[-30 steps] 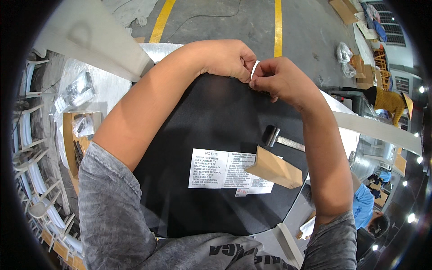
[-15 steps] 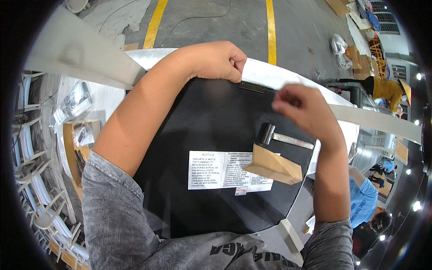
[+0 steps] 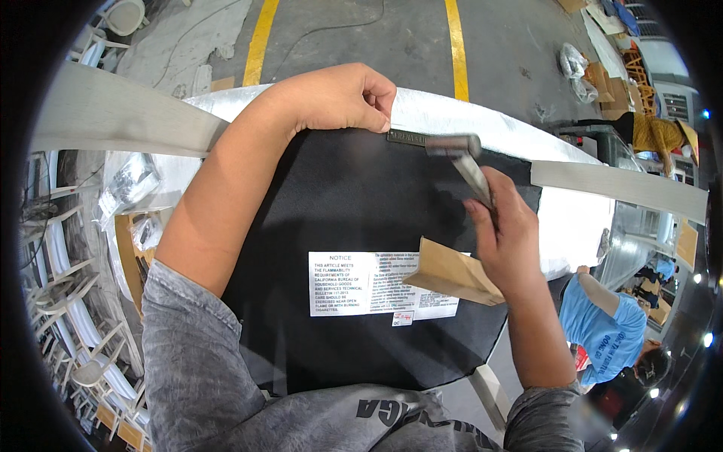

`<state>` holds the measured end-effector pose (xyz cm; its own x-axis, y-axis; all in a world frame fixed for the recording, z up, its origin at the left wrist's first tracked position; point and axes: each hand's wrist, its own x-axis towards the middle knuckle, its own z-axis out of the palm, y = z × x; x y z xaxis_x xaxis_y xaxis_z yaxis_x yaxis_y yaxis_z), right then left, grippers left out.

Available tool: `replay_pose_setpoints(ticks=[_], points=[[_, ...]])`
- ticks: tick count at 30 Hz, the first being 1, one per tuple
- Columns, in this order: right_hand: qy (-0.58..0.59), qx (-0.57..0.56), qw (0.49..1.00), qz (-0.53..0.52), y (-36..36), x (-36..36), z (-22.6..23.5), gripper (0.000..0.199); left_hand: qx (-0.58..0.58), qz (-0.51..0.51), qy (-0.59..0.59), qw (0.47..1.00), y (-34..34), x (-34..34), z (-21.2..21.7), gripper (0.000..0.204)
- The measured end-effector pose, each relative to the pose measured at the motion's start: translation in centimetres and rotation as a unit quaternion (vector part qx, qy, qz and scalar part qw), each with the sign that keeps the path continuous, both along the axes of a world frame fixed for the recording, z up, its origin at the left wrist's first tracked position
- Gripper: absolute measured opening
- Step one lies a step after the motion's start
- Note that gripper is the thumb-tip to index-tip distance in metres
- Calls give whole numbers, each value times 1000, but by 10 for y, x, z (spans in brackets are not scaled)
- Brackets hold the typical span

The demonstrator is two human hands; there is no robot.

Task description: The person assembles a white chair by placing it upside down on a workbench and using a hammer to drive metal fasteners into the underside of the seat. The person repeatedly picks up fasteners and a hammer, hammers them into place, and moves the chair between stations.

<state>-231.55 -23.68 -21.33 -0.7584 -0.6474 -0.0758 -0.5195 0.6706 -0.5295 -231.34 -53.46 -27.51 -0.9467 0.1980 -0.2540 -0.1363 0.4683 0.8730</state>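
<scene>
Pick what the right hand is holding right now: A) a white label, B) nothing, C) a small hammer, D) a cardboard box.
C: the right hand grips the handle of a small hammer, its metal head at the far edge of the black fabric panel, next to the left hand.

Black panel (image 3: 339,203) lay open mid-span between the hands; cardboard wedge (image 3: 452,273) blocked its right side, grey rails (image 3: 113,113) crossed both far corners.

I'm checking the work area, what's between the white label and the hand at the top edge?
In the head view, only bare black fabric lies between the white label and the left hand.
</scene>
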Motion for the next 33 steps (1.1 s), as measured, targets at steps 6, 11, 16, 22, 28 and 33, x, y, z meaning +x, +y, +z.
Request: replay_pose_setpoints(ticks=[6, 11, 16, 22, 28, 33], points=[[85, -24, 995, 40, -22, 1, -15, 31, 23, -30, 4, 999, -4, -2, 0, 11], [79, 12, 996, 43, -28, 2, -19, 31, 22, -20, -5, 1000, -1, -3, 0, 10], [103, -37, 993, 38, -20, 4, -29, 32, 26, -15, -5, 1000, -1, -1, 0, 9], [89, 3, 995, 53, -20, 6, -32, 35, 6, 2, 0, 1000, 1, -1, -1, 7], [139, -152, 978, 32, -20, 12, -32, 39, 15, -10, 13, 1000, -1, 0, 0, 8], [119, 4, 992, 50, -25, 11, -38, 38, -5, 6, 3, 1000, 0, 2, 2, 9]])
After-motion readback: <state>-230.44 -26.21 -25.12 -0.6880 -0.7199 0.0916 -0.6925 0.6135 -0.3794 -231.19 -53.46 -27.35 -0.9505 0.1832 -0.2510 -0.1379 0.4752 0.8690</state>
